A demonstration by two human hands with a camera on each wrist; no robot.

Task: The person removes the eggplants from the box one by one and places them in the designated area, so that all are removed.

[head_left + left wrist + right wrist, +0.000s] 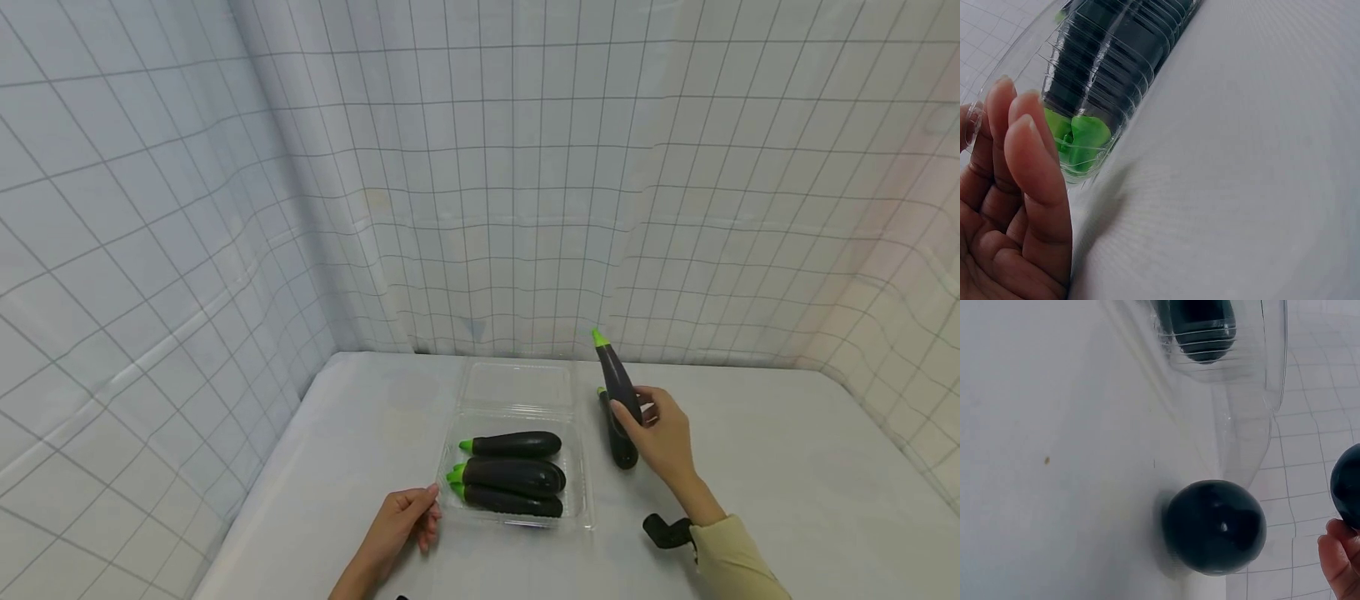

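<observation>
My right hand (pixel 666 435) holds a dark eggplant (pixel 617 372) with a bright green stem, raised and tilted with the stem pointing away. Beneath it, a second eggplant (pixel 621 446) lies on the table, its round end large in the right wrist view. To the left is a clear plastic clamshell container (pixel 587 492), lid folded back, with several eggplants (pixel 516 444) lying side by side, stems to the left. At the container's near left corner my left hand (pixel 405 518) pinches the rim; in the left wrist view its fingers (pixel 1035 156) stand beside the green stems.
A white cloth covers the table (pixel 750 433). White grid-patterned curtains (pixel 517 183) hang behind and along both sides. The open lid (pixel 517 385) lies toward the back edge. A black wrist-camera mount (pixel 666 531) sticks out beside the right sleeve.
</observation>
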